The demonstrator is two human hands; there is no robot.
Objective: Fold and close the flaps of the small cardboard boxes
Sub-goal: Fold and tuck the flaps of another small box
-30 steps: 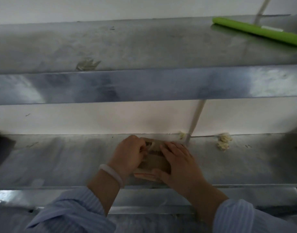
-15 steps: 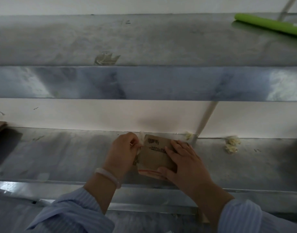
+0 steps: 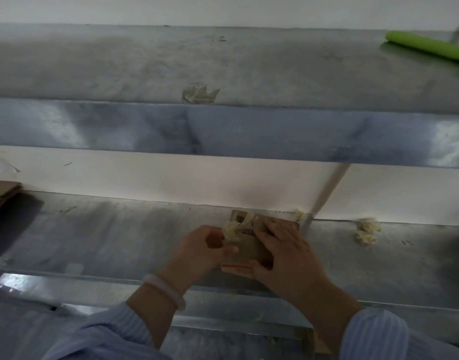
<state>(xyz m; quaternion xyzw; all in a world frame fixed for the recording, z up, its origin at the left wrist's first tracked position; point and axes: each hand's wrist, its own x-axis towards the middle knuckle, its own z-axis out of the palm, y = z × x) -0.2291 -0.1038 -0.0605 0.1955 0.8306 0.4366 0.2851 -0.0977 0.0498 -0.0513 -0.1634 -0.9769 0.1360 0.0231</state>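
A small brown cardboard box (image 3: 250, 249) with a barcode on top lies on the lower metal shelf (image 3: 119, 235), near the white back wall. My right hand (image 3: 285, 255) rests on its top, fingers spread and thumb curled round the near edge. My left hand (image 3: 205, 250) sits at the box's left end, its fingers pinching a strip of crumpled yellowish tape (image 3: 235, 227) that lies across the box top. The box's left end is hidden behind the left hand.
Lumps of crumpled tape (image 3: 366, 231) lie on the shelf to the right. A thin white post (image 3: 324, 196) rises behind the box. Flat cardboard (image 3: 2, 194) sticks in at far left. An upper metal shelf (image 3: 223, 131) overhangs, with a green bar (image 3: 431, 46) at its right.
The left hand has pulled a strip of crumpled tape up from the box's left end. The box has slid slightly toward the back wall; the right hand stays pressed on it.
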